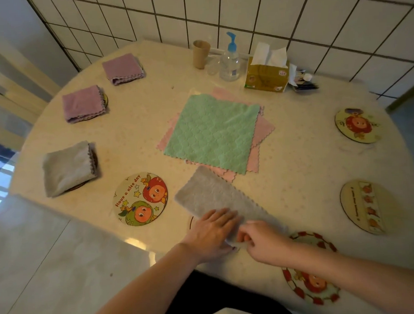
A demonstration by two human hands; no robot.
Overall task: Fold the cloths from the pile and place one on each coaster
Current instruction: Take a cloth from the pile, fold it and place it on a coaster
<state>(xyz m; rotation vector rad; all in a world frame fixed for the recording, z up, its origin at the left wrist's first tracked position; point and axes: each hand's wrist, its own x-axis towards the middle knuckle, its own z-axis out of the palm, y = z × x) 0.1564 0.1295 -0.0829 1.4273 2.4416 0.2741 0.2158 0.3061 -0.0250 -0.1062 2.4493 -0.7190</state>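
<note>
While a grey cloth [214, 199], folded into a long strip, lies slanted across the near middle of the round table [295, 167], it is pressed down by the left hand [212, 231], which is laid flat with the fingers spread and together pointing to the right. The near end of the strip is pinched by the right hand [260, 239], whose fingers are curled narrowly around the cloth's edge. Just beyond the strip, in the middle of the table, a green cloth [212, 133] is spread flat on top of pink cloths [263, 131], whose scalloped edges show around it. On the left side, three coasters are already covered: a folded grey cloth [65, 168] nearest, a folded purple cloth [82, 103] farther, and a second purple cloth [122, 68] farthest. A bare coaster with cartoon fruit faces [140, 199] is seen just left of the hands. Another bare coaster [311, 282] lies near right, partly hidden by the right forearm, and two more are seen along the right edge, one nearer [362, 207] and one farther [356, 125]. At the far edge, by the tiled wall, a paper cup [200, 54], a pump bottle [229, 62] and a tissue box [266, 75] are stood
</note>
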